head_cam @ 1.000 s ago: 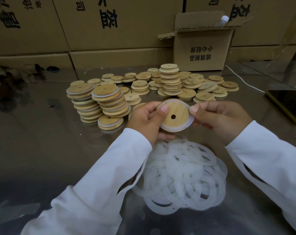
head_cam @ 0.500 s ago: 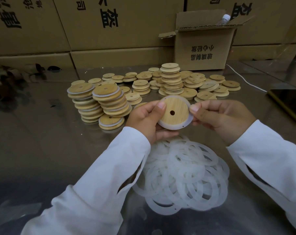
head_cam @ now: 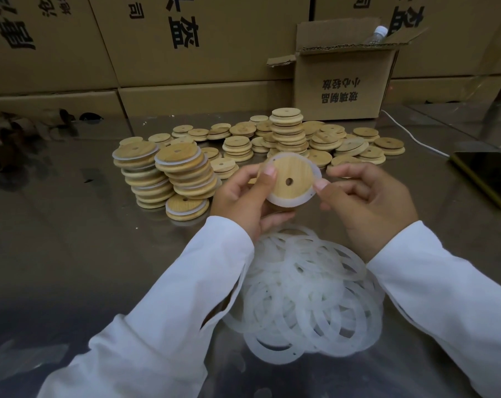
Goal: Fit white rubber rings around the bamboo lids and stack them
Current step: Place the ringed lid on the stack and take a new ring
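Above a reflective metal worktable (head_cam: 71,239), I hold one bamboo lid (head_cam: 291,179) up between both hands, its round face with the small centre hole turned toward me and a white rubber ring (head_cam: 283,203) sitting around its edge. My left hand (head_cam: 243,199) grips the lid's left side, thumb pressed on the wood near the rim and fingers curled behind it. My right hand (head_cam: 367,196) pinches the ring at the lid's right edge, its other fingers curled in. The two hands are close together, parted only by the lid, and both arms are in white sleeves (head_cam: 163,311). Directly below my hands, a pile of loose rings (head_cam: 309,291) lies overlapping on the table, partly under my left sleeve. Just left of the held lid stand two leaning stacks of ringed lids (head_cam: 188,173), with a single ringed lid (head_cam: 186,206) lying flat at their foot. Behind them, bare lids (head_cam: 329,142) are spread in low heaps, with one taller stack (head_cam: 288,130) rising among them. An open carton (head_cam: 344,90) sits behind the heaps, with the top of a plastic bottle (head_cam: 375,34) showing above its flaps. A dark phone (head_cam: 487,176) lies at the table's right edge with a white cable (head_cam: 410,136) running up to it. Large printed cartons (head_cam: 186,53) wall off the back.
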Demonstrator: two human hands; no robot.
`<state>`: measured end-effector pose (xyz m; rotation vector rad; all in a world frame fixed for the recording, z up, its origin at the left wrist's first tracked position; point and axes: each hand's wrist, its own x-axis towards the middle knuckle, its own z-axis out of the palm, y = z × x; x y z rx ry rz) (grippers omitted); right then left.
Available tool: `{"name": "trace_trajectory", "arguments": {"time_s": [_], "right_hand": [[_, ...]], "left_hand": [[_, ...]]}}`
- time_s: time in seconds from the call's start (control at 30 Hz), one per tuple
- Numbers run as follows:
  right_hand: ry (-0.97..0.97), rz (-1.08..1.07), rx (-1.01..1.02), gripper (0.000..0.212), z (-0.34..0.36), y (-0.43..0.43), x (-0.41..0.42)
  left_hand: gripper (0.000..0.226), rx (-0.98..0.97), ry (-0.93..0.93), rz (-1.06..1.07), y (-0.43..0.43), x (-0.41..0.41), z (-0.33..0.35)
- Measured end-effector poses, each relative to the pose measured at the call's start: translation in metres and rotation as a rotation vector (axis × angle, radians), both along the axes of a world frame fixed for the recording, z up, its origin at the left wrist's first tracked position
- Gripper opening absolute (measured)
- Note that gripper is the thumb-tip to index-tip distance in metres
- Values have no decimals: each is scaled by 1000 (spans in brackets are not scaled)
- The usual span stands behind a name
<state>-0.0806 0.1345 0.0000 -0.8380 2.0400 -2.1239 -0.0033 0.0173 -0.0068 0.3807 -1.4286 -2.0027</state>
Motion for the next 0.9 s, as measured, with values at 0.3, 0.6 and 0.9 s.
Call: {"name": "trace_trajectory", "arguments": {"time_s": [0.3,0.6,0.9], "right_hand": [[54,28,-18,9,1,1,-2],[-12,-48,33,18,-1,-1,-8],[162,19,151,20,1,5,-17]], "left_hand": [[11,14,38,-27,0,-3,-2],[8,-97,-2,-63,2,-3,-5],[39,-340,-186,-122,0,2,-3]]}}
